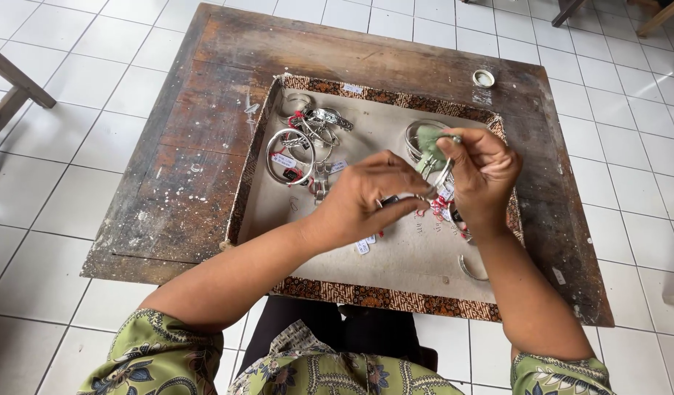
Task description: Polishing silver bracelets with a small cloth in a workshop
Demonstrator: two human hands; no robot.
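Both hands pinch: left hand [366, 196] on a thin silver piece [433, 186], right hand [482, 175] on soft green cloth [428, 139], above the batik-edged tray [366, 294].

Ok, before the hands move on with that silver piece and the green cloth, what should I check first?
1. Left hand has a grip on the small silver metal piece: ok.
2. Right hand holds the pale green cloth against it: ok.
3. Work stays above the shallow tray with patterned brown border: ok.
4. Pile of silver bangles with tags lies apart from both hands: ok.
5. Small round white cap on the worn wooden table stands outside the tray: ok.
6. Surface finish of the held piece: cannot tell.
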